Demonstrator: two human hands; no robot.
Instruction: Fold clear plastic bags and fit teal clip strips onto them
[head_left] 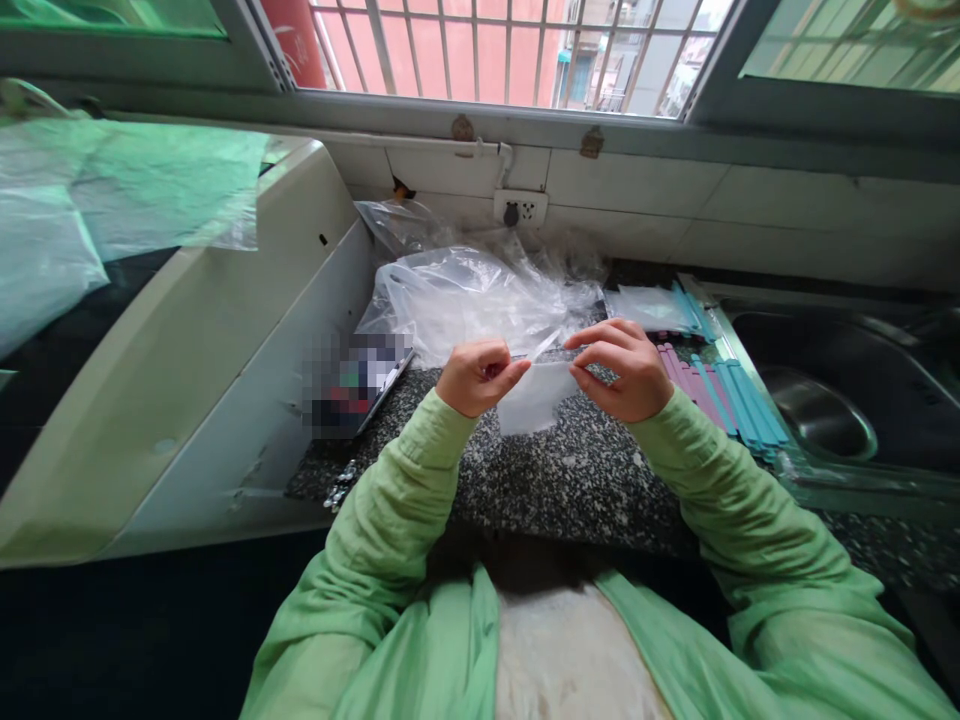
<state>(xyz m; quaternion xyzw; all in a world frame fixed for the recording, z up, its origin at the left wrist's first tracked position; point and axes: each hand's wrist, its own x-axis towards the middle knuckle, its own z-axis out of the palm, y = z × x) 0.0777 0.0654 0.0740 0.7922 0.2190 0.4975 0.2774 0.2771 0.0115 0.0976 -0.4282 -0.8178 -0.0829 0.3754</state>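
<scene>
A small, whitish see-through plastic bag point(534, 402) hangs between my two hands, over the speckled dark countertop point(570, 480). My left hand point(480, 377) is closed, its thumb and curled index finger pinching the bag's upper left corner. At the upper right corner, the fingertips of my right hand point(624, 370) are on the bag's edge, with the fingers bent and slightly fanned. Just behind lies a heap of large clear plastic bags point(472, 290). Right of my right hand are purple strips point(686, 378) and teal strips point(742, 405), flat and narrow.
A stack of small clear bags point(649, 305) lies behind the strips. At right is a sink point(900, 400) holding a round metal bowl point(814, 415). A pixelated flat device point(364, 382) leans at left beside a pale appliance panel point(255, 360). A wall socket point(521, 208) sits below the barred window.
</scene>
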